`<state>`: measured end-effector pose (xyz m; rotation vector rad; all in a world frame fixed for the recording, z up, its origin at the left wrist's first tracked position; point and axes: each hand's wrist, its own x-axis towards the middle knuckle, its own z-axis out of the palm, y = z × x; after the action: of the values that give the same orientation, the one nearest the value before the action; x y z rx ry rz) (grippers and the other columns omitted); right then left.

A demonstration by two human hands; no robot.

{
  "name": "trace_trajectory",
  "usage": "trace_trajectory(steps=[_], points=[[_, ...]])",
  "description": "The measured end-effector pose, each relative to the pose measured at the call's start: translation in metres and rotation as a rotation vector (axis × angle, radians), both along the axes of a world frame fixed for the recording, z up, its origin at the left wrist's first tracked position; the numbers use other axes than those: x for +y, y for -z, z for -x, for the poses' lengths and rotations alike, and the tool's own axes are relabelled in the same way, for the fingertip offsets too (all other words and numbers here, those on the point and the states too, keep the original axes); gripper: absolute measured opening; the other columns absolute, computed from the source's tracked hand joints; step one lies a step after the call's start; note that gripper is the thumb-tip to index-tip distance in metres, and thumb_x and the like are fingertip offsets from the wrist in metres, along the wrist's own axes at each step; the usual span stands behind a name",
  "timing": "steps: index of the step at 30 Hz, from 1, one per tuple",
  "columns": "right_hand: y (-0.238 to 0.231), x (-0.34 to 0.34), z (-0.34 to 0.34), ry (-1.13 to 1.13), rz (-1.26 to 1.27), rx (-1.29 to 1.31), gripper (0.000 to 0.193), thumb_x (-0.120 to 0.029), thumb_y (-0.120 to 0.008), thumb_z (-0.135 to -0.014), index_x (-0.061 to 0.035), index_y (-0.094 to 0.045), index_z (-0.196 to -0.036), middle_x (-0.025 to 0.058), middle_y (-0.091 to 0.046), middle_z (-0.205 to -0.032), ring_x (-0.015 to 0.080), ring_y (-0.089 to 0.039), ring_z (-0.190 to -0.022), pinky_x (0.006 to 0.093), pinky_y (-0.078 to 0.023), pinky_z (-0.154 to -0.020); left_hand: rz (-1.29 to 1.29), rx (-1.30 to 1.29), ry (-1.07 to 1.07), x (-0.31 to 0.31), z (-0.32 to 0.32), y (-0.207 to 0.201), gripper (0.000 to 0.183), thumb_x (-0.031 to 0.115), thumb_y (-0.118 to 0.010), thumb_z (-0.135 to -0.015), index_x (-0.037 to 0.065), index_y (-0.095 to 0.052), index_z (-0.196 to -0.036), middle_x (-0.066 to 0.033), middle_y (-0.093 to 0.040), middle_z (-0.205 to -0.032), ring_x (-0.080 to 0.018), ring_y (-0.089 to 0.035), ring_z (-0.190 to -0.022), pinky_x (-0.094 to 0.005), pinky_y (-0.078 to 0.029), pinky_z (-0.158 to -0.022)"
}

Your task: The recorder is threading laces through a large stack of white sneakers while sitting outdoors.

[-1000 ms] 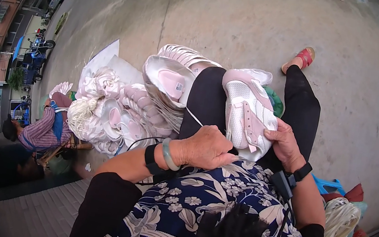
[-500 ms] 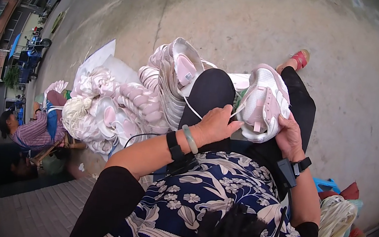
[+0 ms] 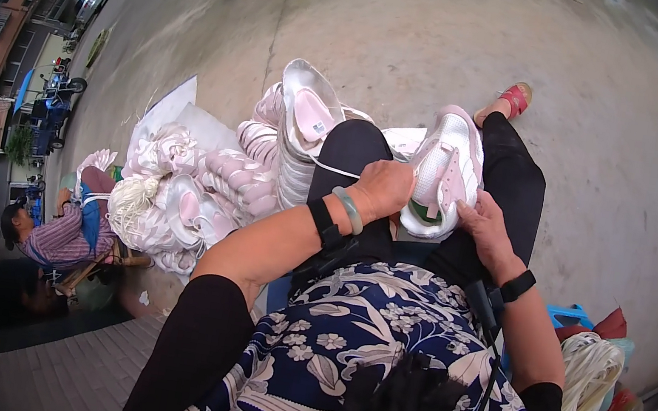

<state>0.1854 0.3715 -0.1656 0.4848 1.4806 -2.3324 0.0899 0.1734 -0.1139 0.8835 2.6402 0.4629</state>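
Observation:
A white and pink sneaker upper (image 3: 447, 168) rests over my lap between the knees, its toe pointing away from me. My right hand (image 3: 489, 235) pinches its near right edge, thumb on the pink eyelet strip. At the upper's left side my left hand (image 3: 386, 187) is closed, its fingertips partly hidden. A white shoelace (image 3: 333, 168) runs from this hand across my left knee toward a stack of nested shoe uppers (image 3: 300, 149). Green shows through the opening of the upper I hold.
Left of the stack lies a heap of more uppers (image 3: 219, 167) with a bundle of pale laces (image 3: 131, 204). Another bundle of laces (image 3: 588, 376) sits at my right beside a blue plastic stool (image 3: 570, 316). Another person (image 3: 71, 233) sits at the far left.
My left hand has moved up and right against the upper's side. My right hand has shifted left along its edge, and the upper has turned slightly, its opening now showing green.

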Motion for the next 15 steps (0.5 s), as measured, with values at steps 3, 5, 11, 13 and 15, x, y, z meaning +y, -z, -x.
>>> trace_trajectory(steps=[3, 5, 11, 13, 15], points=[[-0.018, -0.014, -0.006, -0.302, -1.070, 0.333, 0.056, -0.021, -0.068, -0.074, 0.0046, -0.039, -0.115, 0.0191, -0.052, -0.107, 0.0283, -0.055, -0.095, 0.0349, -0.043, -0.080, 0.062, -0.016, 0.015, -0.003, -0.001, 0.002, 0.031, 0.024, -0.045, -0.081, -0.001, -0.058, -0.069, -0.0226, -0.059, -0.068, -0.0386, -0.059, -0.068, -0.0467, -0.047, -0.063], [-0.028, -0.019, -0.005, -0.307, -1.159, 0.414, 0.051, -0.024, -0.067, -0.074, 0.0027, -0.040, -0.107, 0.0204, -0.052, -0.095, 0.0332, -0.055, -0.087, 0.0374, -0.044, -0.074, 0.071, -0.006, 0.036, -0.004, 0.000, 0.003, 0.031, 0.025, -0.045, -0.081, -0.001, -0.058, -0.070, -0.0233, -0.058, -0.067, -0.0393, -0.058, -0.068, -0.0472, -0.046, -0.064], [-0.030, -0.021, 0.008, -0.379, -1.282, 0.425, 0.049, -0.034, -0.064, -0.075, 0.0018, -0.040, -0.099, 0.0212, -0.057, -0.078, 0.0381, -0.058, -0.076, 0.0425, -0.046, -0.063, 0.004, -0.022, -0.027, -0.003, 0.008, 0.007, 0.030, 0.027, -0.048, -0.081, 0.000, -0.058, -0.073, -0.0239, -0.058, -0.069, -0.0410, -0.058, -0.070, -0.0481, -0.046, -0.065], [-0.030, -0.022, 0.012, -0.419, -1.298, 0.393, 0.050, -0.035, -0.063, -0.076, 0.0024, -0.040, -0.099, 0.0215, -0.058, -0.077, 0.0382, -0.058, -0.075, 0.0429, -0.046, -0.063, -0.019, -0.026, -0.007, 0.000, 0.007, 0.007, 0.029, 0.026, -0.051, -0.080, -0.001, -0.057, -0.073, -0.0248, -0.058, -0.070, -0.0420, -0.057, -0.070, -0.0484, -0.045, -0.065], [-0.038, -0.026, 0.015, -0.356, -1.283, 0.359, 0.049, -0.035, -0.060, -0.078, 0.0038, -0.039, -0.099, 0.0237, -0.059, -0.075, 0.0381, -0.059, -0.074, 0.0437, -0.046, -0.064, -0.041, -0.015, -0.009, 0.000, 0.004, 0.010, 0.027, 0.025, -0.052, -0.079, -0.001, -0.056, -0.073, -0.0250, -0.058, -0.069, -0.0422, -0.057, -0.069, -0.0486, -0.045, -0.064]])
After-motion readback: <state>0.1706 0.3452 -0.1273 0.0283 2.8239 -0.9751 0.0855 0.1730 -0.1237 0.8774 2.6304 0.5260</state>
